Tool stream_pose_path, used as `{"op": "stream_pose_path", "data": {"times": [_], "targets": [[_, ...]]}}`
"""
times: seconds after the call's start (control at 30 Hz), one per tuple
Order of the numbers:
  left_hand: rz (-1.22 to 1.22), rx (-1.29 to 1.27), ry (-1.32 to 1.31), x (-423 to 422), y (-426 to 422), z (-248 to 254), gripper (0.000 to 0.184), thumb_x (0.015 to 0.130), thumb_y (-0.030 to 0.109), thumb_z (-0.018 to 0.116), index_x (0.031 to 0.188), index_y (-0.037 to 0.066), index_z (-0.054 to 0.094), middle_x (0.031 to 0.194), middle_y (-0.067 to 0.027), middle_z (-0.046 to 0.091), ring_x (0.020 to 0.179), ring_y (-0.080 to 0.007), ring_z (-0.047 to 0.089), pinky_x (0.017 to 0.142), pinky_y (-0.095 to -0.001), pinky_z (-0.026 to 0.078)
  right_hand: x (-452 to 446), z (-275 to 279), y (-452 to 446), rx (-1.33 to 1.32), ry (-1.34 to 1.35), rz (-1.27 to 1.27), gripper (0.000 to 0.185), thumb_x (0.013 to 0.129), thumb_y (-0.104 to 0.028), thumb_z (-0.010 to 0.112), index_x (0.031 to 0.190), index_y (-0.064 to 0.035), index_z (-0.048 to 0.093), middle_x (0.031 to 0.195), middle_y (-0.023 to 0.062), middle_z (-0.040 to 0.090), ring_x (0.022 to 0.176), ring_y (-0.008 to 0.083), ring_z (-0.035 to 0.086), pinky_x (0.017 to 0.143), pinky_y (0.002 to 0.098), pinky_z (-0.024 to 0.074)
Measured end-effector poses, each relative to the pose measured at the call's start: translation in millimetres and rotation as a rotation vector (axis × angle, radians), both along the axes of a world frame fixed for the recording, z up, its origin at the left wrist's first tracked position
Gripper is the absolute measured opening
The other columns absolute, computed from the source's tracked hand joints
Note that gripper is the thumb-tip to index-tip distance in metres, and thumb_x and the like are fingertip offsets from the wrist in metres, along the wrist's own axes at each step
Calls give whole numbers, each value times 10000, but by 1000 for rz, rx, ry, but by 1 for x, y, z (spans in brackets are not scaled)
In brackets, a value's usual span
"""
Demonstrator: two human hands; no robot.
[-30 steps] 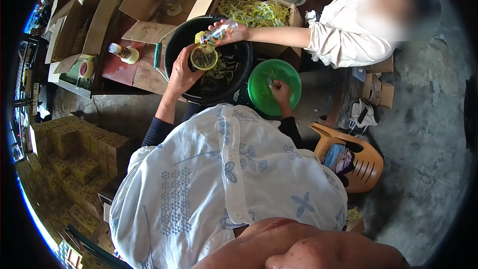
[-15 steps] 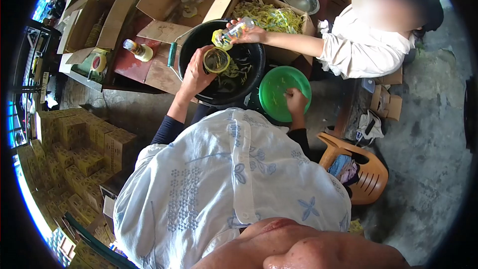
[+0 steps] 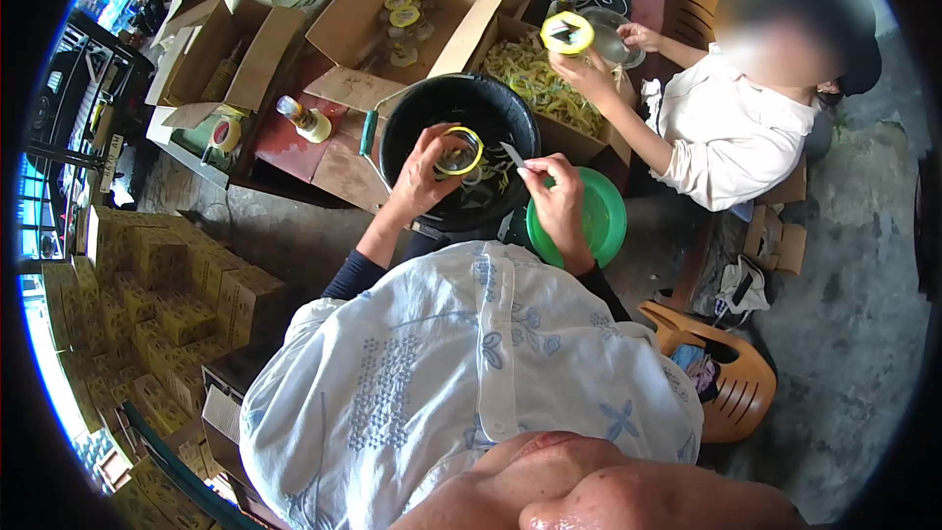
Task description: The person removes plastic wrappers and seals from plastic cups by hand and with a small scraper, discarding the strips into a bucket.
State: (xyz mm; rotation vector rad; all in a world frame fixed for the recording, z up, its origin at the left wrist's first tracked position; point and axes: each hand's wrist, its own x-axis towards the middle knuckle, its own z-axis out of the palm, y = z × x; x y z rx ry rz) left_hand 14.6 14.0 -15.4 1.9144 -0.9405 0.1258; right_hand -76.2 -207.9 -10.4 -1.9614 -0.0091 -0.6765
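My left hand (image 3: 422,180) is closed around a clear jar with a yellow rim (image 3: 475,151), its mouth facing up, above the black bucket (image 3: 531,128). In my right hand (image 3: 559,201), a small knife (image 3: 514,154) is pinched, its short pale blade pointing toward the jar but apart from it. Dark liquid and thin pale-yellow strips are visible inside the bucket. Just beneath my right hand sits a green basin (image 3: 610,218), partly hidden by the hand and wrist.
A co-worker in a white shirt (image 3: 736,128) holds another yellow-rimmed jar (image 3: 567,32) at the right. Beyond the bucket stand a carton of yellow strips (image 3: 540,79) and an open carton with several jars (image 3: 368,0). A bottle (image 3: 306,120) stands left; stacked boxes (image 3: 167,285) fill the lower left.
My right hand has risen from the green basin to beside the jar, with the knife now visible. The co-worker's hand and jar have moved away from the bucket to the upper right.
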Motion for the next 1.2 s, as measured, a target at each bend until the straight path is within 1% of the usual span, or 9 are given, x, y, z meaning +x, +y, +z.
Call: {"op": "stream_pose_path", "data": {"times": [0.03,0.1,0.3,0.43,0.57,0.67,0.73,0.83,1.2], "targets": [[6,-58,126,-4,-2,-1,420,737,48,773,1126,55,615,1333,-200,508,1267,-376,490,1045,-436,427,5,-2,7,0,-19,7,104,782,-2,754,829,-21,664,780,71,663,642,194,631,669,329,483],[-24,-91,59,-6,-7,0,370,762,51,770,1106,66,636,1360,-205,492,1297,-382,472,1058,-433,415,13,-6,16,-99,-28,6,130,773,-21,754,859,-65,666,791,37,652,689,206,613,778,359,441],[153,22,-136,-13,-8,-8,267,773,65,769,1024,83,679,1477,-193,403,1390,-391,347,1133,-494,272,26,-11,26,-265,-134,-36,133,771,-17,740,847,-88,656,775,31,601,733,233,604,768,367,440],[226,134,-151,-21,-12,-2,297,717,30,748,1001,86,681,1400,-167,468,1243,-406,451,1082,-549,322,26,-20,29,-324,-85,-8,139,751,-15,731,833,-96,653,772,28,577,760,239,606,779,372,439],[200,98,-116,-25,-19,-15,215,761,1,705,969,20,652,1062,-115,624,1027,-343,600,1078,-548,373,22,-30,29,-358,-51,19,144,739,-14,732,827,-99,656,775,21,578,769,241,608,779,375,437],[197,80,-96,-27,-22,-22,210,780,-20,686,985,7,650,1037,-127,627,974,-342,615,1002,-490,453,19,-26,29,-347,-62,-131,146,749,-15,736,826,-97,644,773,22,575,774,243,605,771,377,436],[233,100,-105,-26,-23,-21,179,807,-8,703,984,-18,673,1009,-152,657,913,-332,655,859,-395,525,17,-22,26,-341,-88,-139,150,754,-17,740,829,-96,636,770,26,572,773,245,602,767,379,436],[245,124,-54,-25,-25,-17,157,822,-11,691,978,-27,688,1006,-155,660,903,-327,659,790,-373,533,14,-16,26,-365,-175,-123,174,755,-21,751,849,-92,623,769,34,558,773,246,594,768,390,434],[159,42,-11,-29,-33,-22,175,825,-55,658,997,-32,687,1011,-152,655,896,-320,672,756,-359,543,24,-19,32,-379,-171,-135,172,749,2,740,856,-66,624,749,46,538,747,260,583,770,394,440]]}}
